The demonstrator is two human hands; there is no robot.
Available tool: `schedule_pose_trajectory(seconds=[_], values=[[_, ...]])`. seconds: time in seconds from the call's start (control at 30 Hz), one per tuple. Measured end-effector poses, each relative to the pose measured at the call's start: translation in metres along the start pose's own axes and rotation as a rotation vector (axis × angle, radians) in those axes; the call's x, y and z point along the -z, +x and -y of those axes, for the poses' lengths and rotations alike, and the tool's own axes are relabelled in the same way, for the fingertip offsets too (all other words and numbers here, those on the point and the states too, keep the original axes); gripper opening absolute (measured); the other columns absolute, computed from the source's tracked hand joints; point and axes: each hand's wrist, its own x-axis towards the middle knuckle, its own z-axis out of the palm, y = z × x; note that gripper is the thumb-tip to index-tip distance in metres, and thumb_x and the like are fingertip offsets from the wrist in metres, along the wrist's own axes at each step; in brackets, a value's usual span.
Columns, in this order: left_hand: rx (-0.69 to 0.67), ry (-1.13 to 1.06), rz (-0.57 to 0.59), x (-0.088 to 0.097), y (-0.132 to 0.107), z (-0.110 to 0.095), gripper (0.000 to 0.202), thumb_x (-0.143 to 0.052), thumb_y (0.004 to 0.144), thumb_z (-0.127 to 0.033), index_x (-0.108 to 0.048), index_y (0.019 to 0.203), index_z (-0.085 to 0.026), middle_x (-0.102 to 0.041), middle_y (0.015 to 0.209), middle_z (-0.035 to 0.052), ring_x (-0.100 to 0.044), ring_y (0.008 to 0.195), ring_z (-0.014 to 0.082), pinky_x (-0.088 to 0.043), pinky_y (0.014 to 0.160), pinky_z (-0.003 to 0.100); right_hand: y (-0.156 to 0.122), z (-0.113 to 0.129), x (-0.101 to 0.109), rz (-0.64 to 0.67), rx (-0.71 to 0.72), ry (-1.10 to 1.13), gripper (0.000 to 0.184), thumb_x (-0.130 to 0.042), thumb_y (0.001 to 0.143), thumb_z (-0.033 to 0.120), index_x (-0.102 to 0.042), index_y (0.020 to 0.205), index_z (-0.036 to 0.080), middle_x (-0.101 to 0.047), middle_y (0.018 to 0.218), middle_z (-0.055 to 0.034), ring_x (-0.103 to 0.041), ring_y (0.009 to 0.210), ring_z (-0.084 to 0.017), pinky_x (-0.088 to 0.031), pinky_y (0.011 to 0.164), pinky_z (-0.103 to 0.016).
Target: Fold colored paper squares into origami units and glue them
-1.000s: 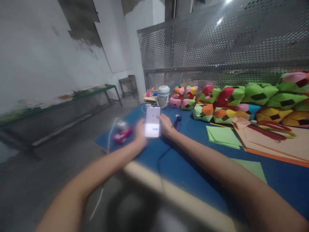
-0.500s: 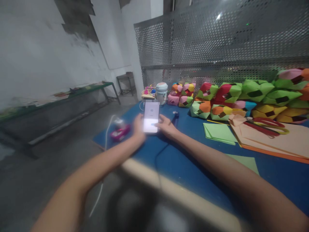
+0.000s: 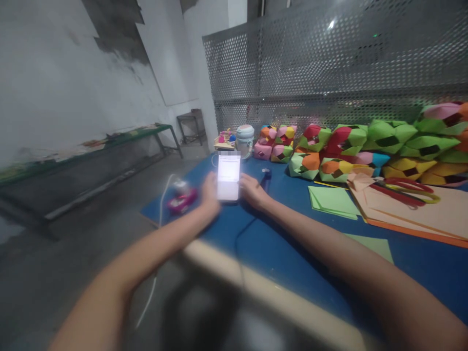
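Note:
A phone (image 3: 228, 177) with a bright white screen stands upright over the blue table (image 3: 278, 243). My left hand (image 3: 209, 194) grips its left edge and my right hand (image 3: 252, 190) grips its right edge. Both arms reach far forward across the table's near edge. A dark cable (image 3: 245, 229) runs from under the phone toward me.
A pink object (image 3: 181, 201) with a white cable lies left of the phone. Colourful folded paper shapes (image 3: 351, 151) line the back by a perforated metal screen (image 3: 329, 68). Green paper sheets (image 3: 332, 201), orange sheets (image 3: 413, 214), red scissors (image 3: 409, 186) and a pale jar (image 3: 244, 139) are on the table.
The phone's screen changed from a page with a blue button to a mostly white page. Both hands stay on it, almost still since half a second ago.

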Motion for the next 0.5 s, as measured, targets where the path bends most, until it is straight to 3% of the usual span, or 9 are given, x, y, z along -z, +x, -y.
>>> schedule_pose_trajectory(seconds=[0.2,0.5], values=[[-0.005,-0.001,-0.012,0.0,0.0,0.001,0.028,-0.057,0.074,-0.043,-0.06,0.081,-0.016,-0.067,0.07,0.0029,-0.066,0.067,0.0182,-0.049,0.059,0.027,0.004,0.001,-0.001,-0.035,0.011,-0.004,0.004,-0.052,0.061,0.022,-0.05,0.063,0.019,-0.051,0.054,0.0051,-0.044,0.052,-0.01,-0.032,0.049,-0.022],[-0.062,0.024,-0.039,0.002,0.0,0.004,0.024,-0.056,0.074,-0.04,-0.059,0.077,-0.016,-0.064,0.062,-0.0002,-0.061,0.058,0.0154,-0.045,0.057,0.025,0.012,-0.009,-0.002,-0.14,0.053,-0.044,0.016,-0.058,0.065,0.028,-0.046,0.058,0.02,-0.047,0.052,0.0056,-0.043,0.052,-0.01,-0.032,0.05,-0.023]])
